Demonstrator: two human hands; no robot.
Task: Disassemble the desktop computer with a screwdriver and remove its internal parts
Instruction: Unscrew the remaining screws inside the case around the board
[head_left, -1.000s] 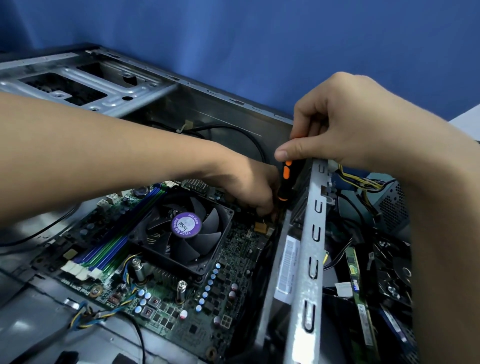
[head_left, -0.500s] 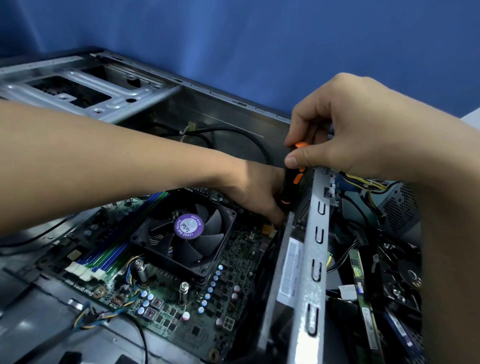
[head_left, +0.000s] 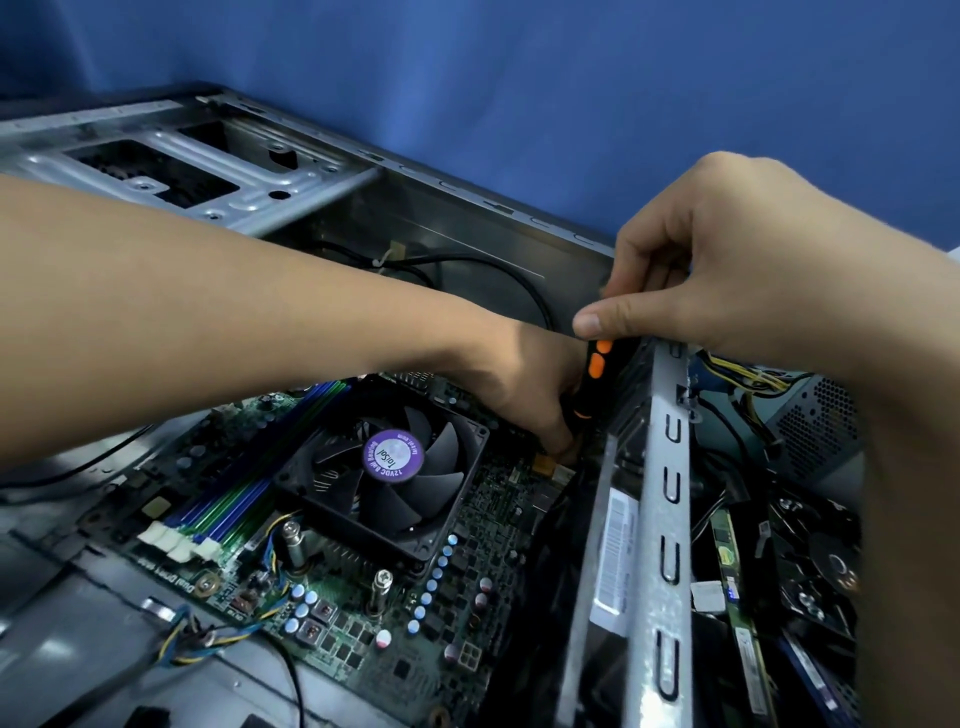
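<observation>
An open desktop case (head_left: 291, 176) lies on its side with the green motherboard (head_left: 467, 597) exposed. A black fan with a purple label (head_left: 392, 457) sits on the board's middle. My right hand (head_left: 727, 265) grips the top of a black and orange screwdriver (head_left: 592, 379), which stands nearly upright at the board's far right corner. My left hand (head_left: 524, 384) reaches across the case, and its fingers pinch the lower shaft near the tip. The tip and the screw under it are hidden by my fingers.
A grey metal bracket with slots (head_left: 670, 519) rises just right of the screwdriver. Beyond it lie loose parts: a memory stick (head_left: 737, 597), a hard drive (head_left: 821, 561) and a power supply with yellow wires (head_left: 810, 415). A blue wall stands behind.
My right hand has turned on the screwdriver's handle, and its thumb has shifted left. The orange marks on the handle sit differently. My left hand stays at the shaft.
</observation>
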